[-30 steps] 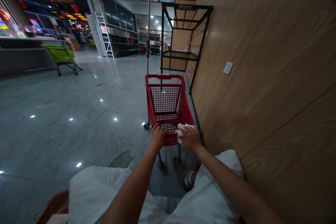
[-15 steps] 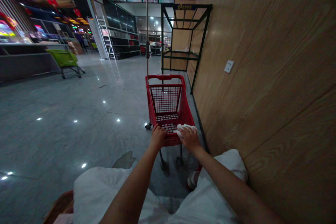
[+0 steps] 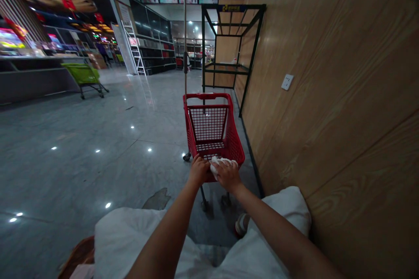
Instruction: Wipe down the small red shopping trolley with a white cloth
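Observation:
A red plastic shopping cart (image 3: 236,144) stands on the floor in front of my knees, its push handle on the far side. My left hand (image 3: 199,170) is closed over the near rim at its left end. In my right hand (image 3: 227,175) is a crumpled white cloth (image 3: 214,166), pressed against the same rim near its middle, close beside my left hand. Part of the cloth is hidden under the fingers. A thin upright pole (image 3: 185,30) rises at the cart's far left corner.
A wood-panelled wall (image 3: 307,117) with a socket (image 3: 287,82) runs along my right. Beyond the cart stands a dark metal frame rack (image 3: 225,70). To the left are a green cart (image 3: 85,74) and a counter (image 3: 36,78). A stepladder (image 3: 135,52) leans near dark shelves (image 3: 160,52).
My right hand has slid left along the rim with the cloth, closer to my left hand. My left hand keeps its place on the cart.

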`<state>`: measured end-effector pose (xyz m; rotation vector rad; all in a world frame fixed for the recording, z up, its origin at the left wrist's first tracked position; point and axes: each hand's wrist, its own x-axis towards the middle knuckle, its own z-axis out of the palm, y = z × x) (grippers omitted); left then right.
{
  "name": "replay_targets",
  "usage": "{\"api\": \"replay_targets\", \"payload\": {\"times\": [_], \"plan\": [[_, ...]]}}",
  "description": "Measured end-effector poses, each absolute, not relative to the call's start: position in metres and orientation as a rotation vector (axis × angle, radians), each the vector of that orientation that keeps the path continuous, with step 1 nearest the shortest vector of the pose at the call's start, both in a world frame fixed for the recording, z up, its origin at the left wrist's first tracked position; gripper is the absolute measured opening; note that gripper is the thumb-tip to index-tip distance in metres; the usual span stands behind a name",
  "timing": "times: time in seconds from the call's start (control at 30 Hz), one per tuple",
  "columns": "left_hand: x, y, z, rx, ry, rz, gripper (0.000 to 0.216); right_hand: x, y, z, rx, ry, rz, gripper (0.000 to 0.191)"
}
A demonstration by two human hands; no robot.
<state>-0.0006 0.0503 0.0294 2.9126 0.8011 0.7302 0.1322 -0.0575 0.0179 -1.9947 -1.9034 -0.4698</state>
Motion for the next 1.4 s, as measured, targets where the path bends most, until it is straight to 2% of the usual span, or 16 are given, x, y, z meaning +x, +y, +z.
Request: {"api": "replay_targets", "payload": {"times": [0.2, 0.33, 0.53, 0.77, 0.97, 1.17, 1.4], "plan": [[0.001, 0.051, 0.034, 2.918, 0.829, 0.678, 0.013, 0.185, -0.077, 0.021, -2.009, -1.867, -0.565, 0.042], [0.008, 0.046, 0.031, 2.912, 0.858, 0.732, 0.010, 0.161, -0.065, 0.011, -2.118, -1.639, -0.560, 0.032], [0.006, 0.047, 0.028, 2.890, 0.849, 0.809, 0.009, 0.104, -0.044, 0.003, -2.102, -1.652, -0.517, 0.040], [-0.011, 0.065, 0.032, 2.968, 0.792, 0.667, 0.012, 0.173, -0.072, 0.021, -1.969, -1.914, -0.549, 0.050], [0.001, 0.058, 0.029, 2.938, 0.847, 0.711, 0.011, 0.157, -0.059, 0.012, -2.062, -1.691, -0.495, 0.033], [0.004, 0.056, 0.030, 2.917, 0.880, 0.750, 0.012, 0.098, -0.036, 0.001, -2.073, -1.638, -0.468, 0.047], [-0.011, 0.069, 0.032, 2.959, 0.762, 0.660, 0.012, 0.172, -0.066, 0.019, -1.987, -1.920, -0.524, 0.052]]}}
